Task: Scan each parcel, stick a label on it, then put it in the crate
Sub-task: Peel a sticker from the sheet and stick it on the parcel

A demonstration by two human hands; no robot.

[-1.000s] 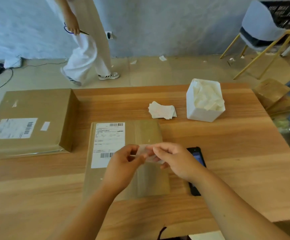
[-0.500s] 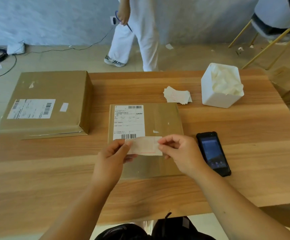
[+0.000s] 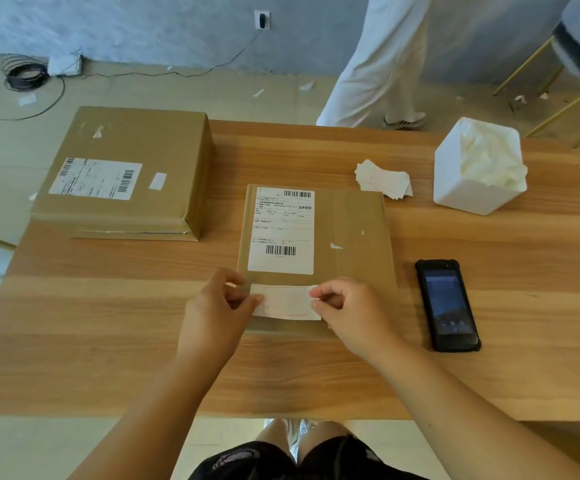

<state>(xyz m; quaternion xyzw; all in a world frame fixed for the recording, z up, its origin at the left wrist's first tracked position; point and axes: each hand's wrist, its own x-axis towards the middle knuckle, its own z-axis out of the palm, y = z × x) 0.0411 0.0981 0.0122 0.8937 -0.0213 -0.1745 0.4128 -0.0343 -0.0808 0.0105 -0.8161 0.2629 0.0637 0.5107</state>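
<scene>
A flat brown parcel (image 3: 351, 233) lies in the middle of the wooden table (image 3: 489, 375), with a white shipping label on its left half. A small white label (image 3: 287, 302) is stretched over the parcel's near edge, just below the shipping label. My left hand (image 3: 217, 306) pinches its left end and my right hand (image 3: 347, 308) pinches its right end. A black handheld scanner (image 3: 447, 304) lies screen up to the right of the parcel. A larger brown parcel (image 3: 126, 171) sits at the table's far left corner.
A stack of loose white labels (image 3: 384, 179) lies behind the flat parcel. A white bin (image 3: 468, 195) full of crumpled backing paper stands at the far right. A person in white trousers (image 3: 375, 64) walks past beyond the table. Chair legs (image 3: 565, 98) are at the upper right.
Both hands have lowered the small label from above the parcel's middle toward its near edge, below the shipping label. The person behind the table has walked from left to right.
</scene>
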